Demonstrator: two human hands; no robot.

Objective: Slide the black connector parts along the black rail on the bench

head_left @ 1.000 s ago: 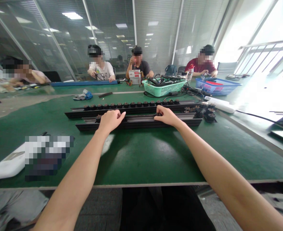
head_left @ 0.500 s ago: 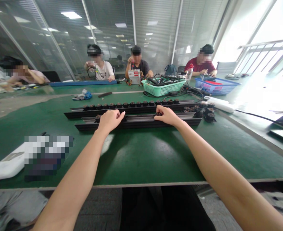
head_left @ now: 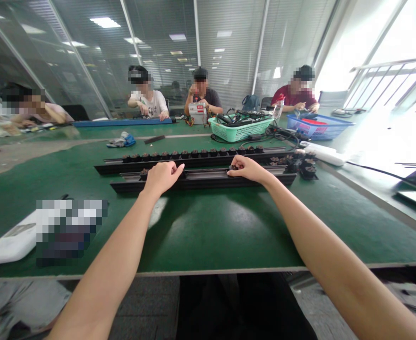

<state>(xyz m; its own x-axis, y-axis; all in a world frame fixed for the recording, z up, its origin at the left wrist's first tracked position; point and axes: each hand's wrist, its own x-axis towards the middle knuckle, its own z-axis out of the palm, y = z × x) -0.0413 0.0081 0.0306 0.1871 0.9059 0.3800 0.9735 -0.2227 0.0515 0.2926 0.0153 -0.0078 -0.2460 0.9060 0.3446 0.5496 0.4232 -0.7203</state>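
Observation:
Two long black rails lie across the green table. My left hand (head_left: 161, 177) is closed over the left part of the near rail (head_left: 208, 183), with its thumb along the channel; the fingertips are hidden behind the hand. My right hand (head_left: 246, 169) pinches a small black part with a brownish top (head_left: 235, 166) at the channel, right of the middle. Another such part (head_left: 143, 174) sits in the near rail beside my left hand. On the far rail (head_left: 137, 166) stands a row of similar parts (head_left: 184, 154).
A heap of loose black parts (head_left: 307, 166) lies at the rails' right end. Behind stand a green basket (head_left: 234, 134) of cables and a blue basket (head_left: 330, 130). A white device (head_left: 324, 153) is at right, a white object (head_left: 14, 241) at front left. Several people sit opposite.
My right hand has shifted very slightly, showing more of the small black part in its fingers. My left hand and both rails stay where they were.

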